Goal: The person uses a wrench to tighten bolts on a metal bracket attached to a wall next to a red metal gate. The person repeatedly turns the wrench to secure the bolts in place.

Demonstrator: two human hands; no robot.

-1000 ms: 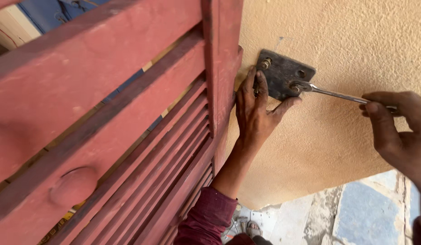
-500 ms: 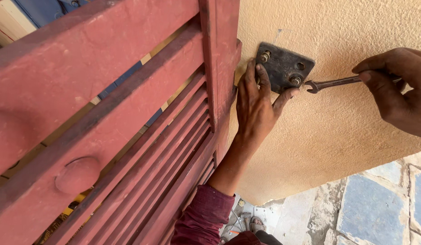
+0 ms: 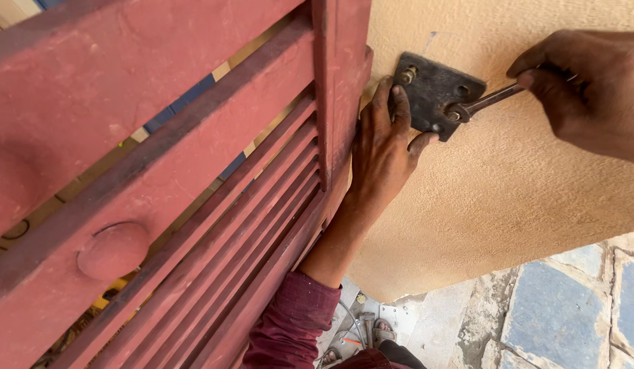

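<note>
A dark square metal plate (image 3: 436, 92) sits flat against a rough tan wall (image 3: 508, 184), beside the post of a red slatted gate (image 3: 337, 82). My left hand (image 3: 382, 147) presses flat on the plate's lower left side, fingers spread, wrist in a maroon sleeve (image 3: 293, 328). My right hand (image 3: 580, 89) grips the handle of a rusty wrench (image 3: 484, 102). The wrench head sits on a bolt (image 3: 455, 114) near the plate's lower right corner. Another bolt (image 3: 407, 74) shows at the plate's upper left.
The red gate's slats (image 3: 214, 253) fill the left half, with a round wooden knob (image 3: 112, 251). Grey-blue paving stones (image 3: 556, 314) lie at lower right. Small tools and sandalled feet (image 3: 371, 331) show on the ground below.
My right hand has swung the wrench handle upward, from pointing right and slightly down to pointing up and right. My left hand has stayed on the plate.
</note>
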